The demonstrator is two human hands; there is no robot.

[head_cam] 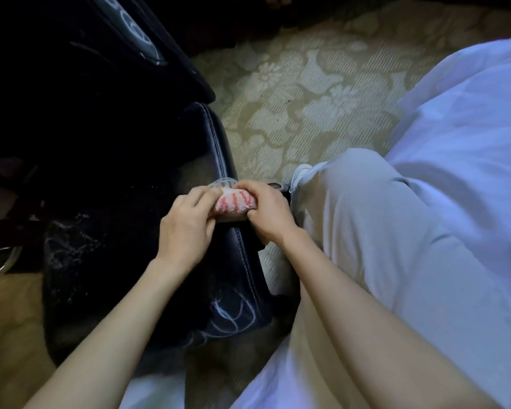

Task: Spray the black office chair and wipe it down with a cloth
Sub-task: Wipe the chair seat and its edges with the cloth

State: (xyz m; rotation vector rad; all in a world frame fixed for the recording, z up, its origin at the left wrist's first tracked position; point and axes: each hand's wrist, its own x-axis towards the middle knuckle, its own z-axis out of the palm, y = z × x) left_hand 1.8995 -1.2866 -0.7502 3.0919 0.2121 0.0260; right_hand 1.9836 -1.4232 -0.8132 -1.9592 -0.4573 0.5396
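Note:
The black office chair (124, 178) fills the left half of the view, its leather seat showing scuffs and white scribble marks. A bunched cloth (234, 202), white with red stripes, rests on the seat's stitched right edge. My left hand (186, 225) grips the cloth's left side. From the right, my right hand (267, 214) closes its fingers around the cloth. Both hands press it onto the seat rim. No spray bottle is in view.
A beige floral carpet (307, 93) covers the floor to the right of the chair. My light trousers (410, 246) and a white shoe (300, 172) stand close beside the seat. A chrome ring (0, 261) shows at the far left.

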